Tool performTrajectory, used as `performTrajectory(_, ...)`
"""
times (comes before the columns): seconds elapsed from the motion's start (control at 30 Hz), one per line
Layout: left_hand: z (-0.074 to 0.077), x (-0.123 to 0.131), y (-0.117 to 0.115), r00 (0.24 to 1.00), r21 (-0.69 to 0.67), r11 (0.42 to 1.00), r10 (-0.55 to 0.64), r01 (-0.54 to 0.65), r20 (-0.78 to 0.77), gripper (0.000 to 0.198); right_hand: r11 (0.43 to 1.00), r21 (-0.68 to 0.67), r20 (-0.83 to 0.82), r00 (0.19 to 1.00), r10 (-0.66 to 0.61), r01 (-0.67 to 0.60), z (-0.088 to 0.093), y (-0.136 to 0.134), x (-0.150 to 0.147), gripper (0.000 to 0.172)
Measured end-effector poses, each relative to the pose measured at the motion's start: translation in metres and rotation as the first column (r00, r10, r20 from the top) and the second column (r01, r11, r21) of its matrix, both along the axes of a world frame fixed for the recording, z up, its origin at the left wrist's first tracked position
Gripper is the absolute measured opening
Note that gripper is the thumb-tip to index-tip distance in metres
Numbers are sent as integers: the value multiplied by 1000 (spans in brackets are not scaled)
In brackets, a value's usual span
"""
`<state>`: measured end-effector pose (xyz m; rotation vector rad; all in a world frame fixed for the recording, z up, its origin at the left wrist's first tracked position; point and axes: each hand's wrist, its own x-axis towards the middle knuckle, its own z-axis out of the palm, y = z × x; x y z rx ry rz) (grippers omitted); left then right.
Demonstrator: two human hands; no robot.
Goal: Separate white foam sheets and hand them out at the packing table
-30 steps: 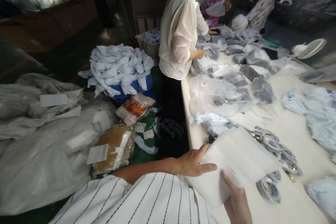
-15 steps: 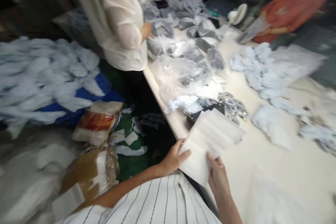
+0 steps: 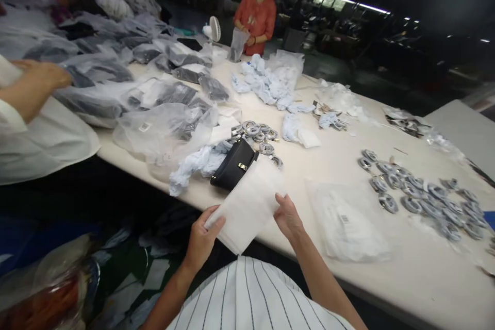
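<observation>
The left hand and the right hand were apart, pinching opposite edges of a flat white sheet, near a black, gold-clasped handbag. Translucent plastic bags contained dark things; one white label was too small for reading.

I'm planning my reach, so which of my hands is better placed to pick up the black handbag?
Probably your left hand: it looks nearer the black handbag. Your right hand is farther off, with the white sheet in between. The left would need to release that sheet first.
</observation>
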<state>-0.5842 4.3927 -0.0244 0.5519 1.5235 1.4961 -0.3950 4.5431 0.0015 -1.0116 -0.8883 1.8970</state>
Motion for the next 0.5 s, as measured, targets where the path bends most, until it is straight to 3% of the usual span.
performTrajectory(0.07, 6, -4, 3, 984, -40, 995, -101, 96, -146, 41, 997, 70, 21, 1000, 23, -25, 7, 25, 27, 59)
performTrajectory(0.13, 13, -3, 10, 954, -63, 983, -183, 173, -236, 40, 980, 114, 117, 982, 150, -163, 13, 48, 55, 63)
performTrajectory(0.2, 23, 4, 20, 919, -81, 971, -239, 225, -312, 40, 941, 120, 229, 931, 284, -316, 15, 63, 83, 59)
performTrajectory(0.27, 34, 16, 32, 899, -84, 965, -264, 250, -349, 45, 916, 97, 267, 897, 354, -390, 14, 71, 107, 55)
performTrajectory(0.33, 42, 36, 44, 940, -54, 984, -177, 169, -291, 57, 924, 63, 217, 909, 356, -377, 10, 70, 129, 54)
performTrajectory(0.43, 46, 76, 60, 995, -38, 999, 33, -37, -93, 71, 969, 11, 63, 967, 248, -249, -2, 60, 156, 54)
performTrajectory(0.5, 44, 106, 69, 990, -115, 991, 60, -74, -125, 69, 988, -31, -22, 988, 151, -152, -11, 53, 171, 55)
